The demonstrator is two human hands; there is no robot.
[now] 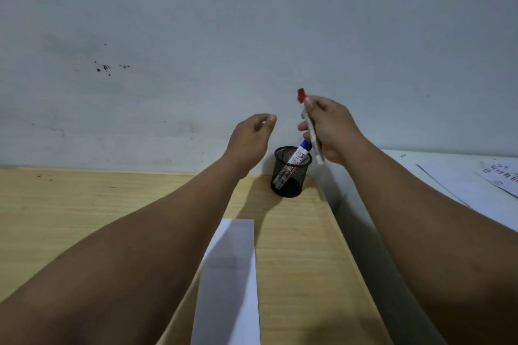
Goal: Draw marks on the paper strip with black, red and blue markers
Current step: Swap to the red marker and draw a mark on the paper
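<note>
- Counting hands first, we are seeing two bare ones raised in front of the pale grey wall, both held above the desk.
- Our right hand is closing its fingers around one red-capped marker with a white barrel, which is tilting slightly, red cap at the top and the lower end pointing down past the palm.
- Our left hand is holding nothing; its fingers are curling loosely, thumb and forefinger sitting near each other with a narrow gap.
- One round black wire-mesh pen cup is standing at the back of the desk close to the wall, just below and between the two hands.
- One blue-capped marker with a white printed barrel is leaning inside that cup, blue cap sticking up over the rim; we cannot tell whether anything else is lying in there.
- One long white paper strip is lying flat on the desk between our forearms, running from the bottom edge toward the cup, smooth, with no marks showing on the part we are seeing.
- One light wooden desk with a visible grain is bearing the strip and the cup.
- One white surface is sitting to the right, beside the desk, carrying printed sheets of paper; their number and text are too blurred to read.
</note>
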